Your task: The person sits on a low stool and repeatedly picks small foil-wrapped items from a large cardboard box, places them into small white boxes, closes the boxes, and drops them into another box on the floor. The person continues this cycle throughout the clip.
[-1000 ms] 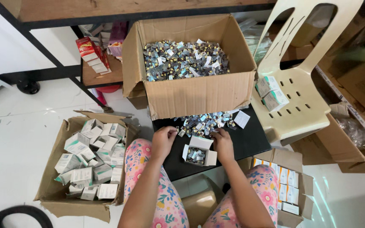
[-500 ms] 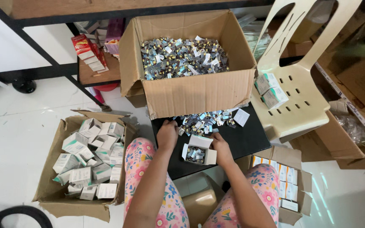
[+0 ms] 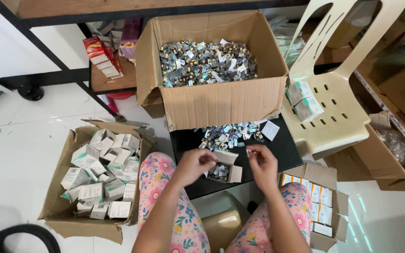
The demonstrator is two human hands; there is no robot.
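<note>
A small open white carton (image 3: 225, 167) partly filled with tiny silver-blue packets sits on a black board (image 3: 287, 151) across my lap. My left hand (image 3: 194, 165) is curled beside the carton's left flap, touching it, fingers closed on a packet or the flap; which one I cannot tell. My right hand (image 3: 261, 163) hovers to the right of the carton, pinching a small packet between thumb and fingers. A loose pile of the same packets (image 3: 226, 135) lies on the board just beyond the carton.
A large cardboard box (image 3: 221, 100) full of packets stands behind the board. Left on the floor, a box (image 3: 62, 206) holds several white-green cartons. Right, a cream plastic chair (image 3: 333, 112) carries two cartons; another box (image 3: 326, 206) of cartons sits by my right knee.
Both hands pulled back from the packet pile toward the small carton. My left hand curled at the carton's flap and my right lifted a packet.
</note>
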